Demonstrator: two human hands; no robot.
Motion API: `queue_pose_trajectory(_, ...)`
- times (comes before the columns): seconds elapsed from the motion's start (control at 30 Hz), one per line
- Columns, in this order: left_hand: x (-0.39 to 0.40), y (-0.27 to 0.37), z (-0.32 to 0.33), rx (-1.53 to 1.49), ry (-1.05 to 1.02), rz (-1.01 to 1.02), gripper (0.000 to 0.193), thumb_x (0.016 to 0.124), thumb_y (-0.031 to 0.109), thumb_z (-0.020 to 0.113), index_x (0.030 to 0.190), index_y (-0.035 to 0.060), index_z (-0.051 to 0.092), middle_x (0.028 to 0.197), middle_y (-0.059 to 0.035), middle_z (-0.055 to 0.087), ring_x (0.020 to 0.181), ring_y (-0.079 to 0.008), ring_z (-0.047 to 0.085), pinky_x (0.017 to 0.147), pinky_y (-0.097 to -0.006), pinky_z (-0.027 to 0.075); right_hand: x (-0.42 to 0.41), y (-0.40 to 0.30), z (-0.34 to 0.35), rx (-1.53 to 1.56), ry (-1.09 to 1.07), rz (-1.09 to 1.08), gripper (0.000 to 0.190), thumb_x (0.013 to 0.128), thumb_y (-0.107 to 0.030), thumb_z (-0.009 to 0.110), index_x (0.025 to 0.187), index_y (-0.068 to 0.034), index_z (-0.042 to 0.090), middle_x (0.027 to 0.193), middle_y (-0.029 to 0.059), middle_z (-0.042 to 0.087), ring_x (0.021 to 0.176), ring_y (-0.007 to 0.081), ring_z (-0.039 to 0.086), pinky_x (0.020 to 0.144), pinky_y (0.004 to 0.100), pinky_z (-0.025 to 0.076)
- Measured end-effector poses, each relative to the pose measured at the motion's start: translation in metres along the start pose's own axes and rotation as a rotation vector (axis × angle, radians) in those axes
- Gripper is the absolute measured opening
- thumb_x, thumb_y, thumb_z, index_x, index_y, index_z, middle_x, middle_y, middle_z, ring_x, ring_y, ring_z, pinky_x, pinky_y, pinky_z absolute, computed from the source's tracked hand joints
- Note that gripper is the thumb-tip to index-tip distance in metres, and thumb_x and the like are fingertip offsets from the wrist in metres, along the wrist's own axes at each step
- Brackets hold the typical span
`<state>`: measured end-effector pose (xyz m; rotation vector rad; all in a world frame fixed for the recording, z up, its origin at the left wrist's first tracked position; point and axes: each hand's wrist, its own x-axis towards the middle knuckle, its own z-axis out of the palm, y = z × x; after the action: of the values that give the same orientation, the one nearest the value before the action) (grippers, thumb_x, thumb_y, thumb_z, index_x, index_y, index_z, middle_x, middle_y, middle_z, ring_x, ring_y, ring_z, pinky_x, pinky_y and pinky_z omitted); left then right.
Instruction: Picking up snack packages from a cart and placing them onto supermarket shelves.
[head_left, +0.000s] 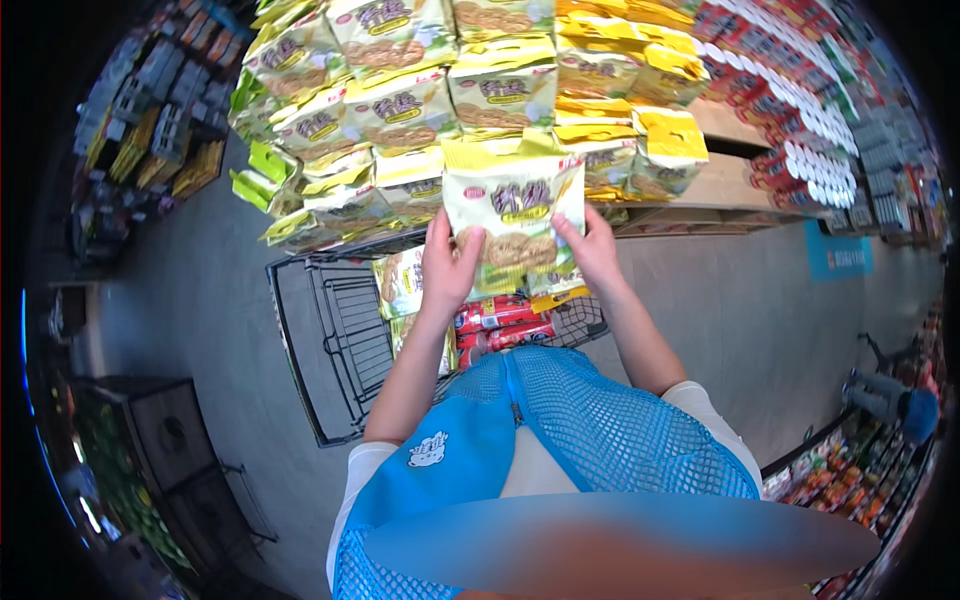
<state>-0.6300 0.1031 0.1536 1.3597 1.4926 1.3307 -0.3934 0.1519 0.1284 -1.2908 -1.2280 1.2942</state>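
Between both hands I hold up a pale green and yellow bag of biscuits. My left hand grips its lower left side, and my right hand its lower right side, thumbs on the front. Below it stands a black wire shopping cart. In the cart lie red canisters and more biscuit bags, partly covered by my hands and the held bag. Behind the held bag rises a stacked display of similar biscuit bags.
Yellow-topped bags continue the display to the right, beside a wooden shelf and rows of red canisters with white lids. A dark produce stand is at lower left. Another person is at far right, near stocked shelves.
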Motion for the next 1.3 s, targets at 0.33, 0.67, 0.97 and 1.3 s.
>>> queue_pose_trajectory(0.33,0.234,0.091,0.019,0.247,0.275,0.282,0.037,0.097,0.029,0.062,0.121,0.0001,0.059,0.107,-0.0225,0.07,0.099,-0.04,0.068,0.087,-0.0471,0.052,0.213,-0.133,0.028,-0.063,0.258,-0.546,0.047,0.093,-0.046,0.074,0.111,-0.003,0.069,0.102,0.0065,0.072,0.09,0.0151,0.064,0.083,0.0319,0.051)
queue_pose_trajectory(0.67,0.288,0.037,0.04,0.607,0.485,0.723,0.054,0.091,0.013,0.058,0.141,-0.0045,0.047,0.141,-0.0352,0.046,0.133,-0.0508,0.041,0.11,-0.0587,0.032,0.298,-0.113,0.049,-0.695,0.309,-0.195,0.055,0.093,-0.052,0.066,0.111,0.0,0.065,0.104,0.0243,0.072,0.1,0.0421,0.069,0.088,0.0484,0.052)
queue_pose_trajectory(0.97,0.196,-0.004,0.007,0.256,0.262,0.432,0.025,0.096,0.022,0.062,0.111,0.0024,0.067,0.105,-0.0181,0.072,0.094,-0.0363,0.07,0.083,-0.0436,0.054,0.266,-0.094,0.014,-0.543,0.31,-0.544,0.06,0.095,-0.036,0.066,0.138,0.002,0.051,0.124,0.0291,0.064,0.114,0.0383,0.063,0.099,0.0465,0.048)
queue_pose_trajectory(1.3,-0.154,-0.198,-0.039,0.27,0.275,-0.396,0.02,0.098,0.017,0.064,0.107,-0.0001,0.071,0.092,-0.0139,0.075,0.088,-0.0209,0.073,0.079,-0.0322,0.056,0.052,0.065,0.025,-0.544,0.217,-0.597,0.044,0.094,-0.012,0.063,0.133,0.004,0.051,0.126,0.0251,0.058,0.12,0.0388,0.058,0.104,0.0463,0.045)
